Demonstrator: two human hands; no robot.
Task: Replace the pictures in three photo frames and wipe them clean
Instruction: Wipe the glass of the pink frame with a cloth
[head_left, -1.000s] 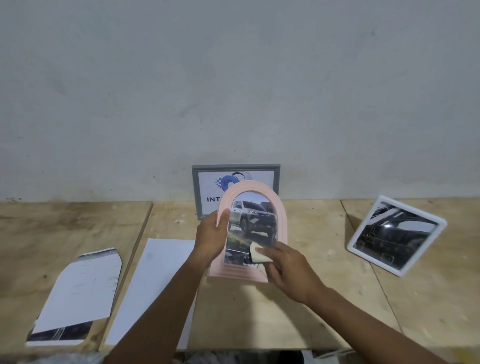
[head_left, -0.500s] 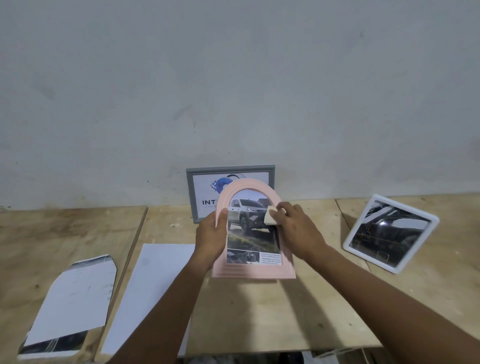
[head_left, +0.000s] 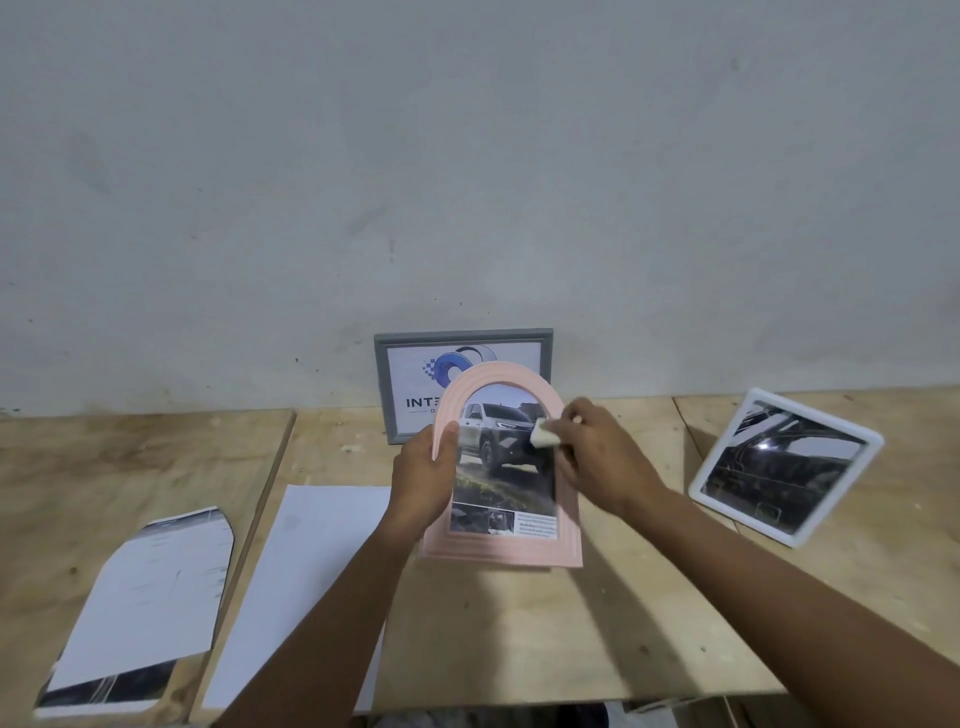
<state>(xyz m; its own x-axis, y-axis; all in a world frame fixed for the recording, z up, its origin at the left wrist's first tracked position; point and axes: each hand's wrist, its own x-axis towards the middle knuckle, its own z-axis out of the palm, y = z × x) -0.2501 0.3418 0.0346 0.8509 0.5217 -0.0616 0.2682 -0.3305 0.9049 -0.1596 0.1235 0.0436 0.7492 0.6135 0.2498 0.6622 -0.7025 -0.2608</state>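
A pink arched photo frame (head_left: 498, 548) with a picture of a grey pickup truck stands tilted on the wooden table (head_left: 519, 639), held upright. My left hand (head_left: 423, 478) grips its left edge, thumb on the front. My right hand (head_left: 597, 460) pinches a small pale wiping pad (head_left: 543, 437) and presses it on the glass at the upper right. A grey rectangular frame (head_left: 387, 384) with a blue logo picture leans on the wall behind. A white square frame (head_left: 787, 467) with a dark picture lies tilted at the right.
Two loose paper sheets lie at the left: a cut arch-shaped print (head_left: 145, 597) and a plain white sheet (head_left: 306, 582). A seam between table boards (head_left: 270, 493) runs between them. The grey wall (head_left: 467, 156) closes the back.
My right hand moved the pad from the lower part of the glass up to the upper right. The pink frame has stayed in my left hand's grip.
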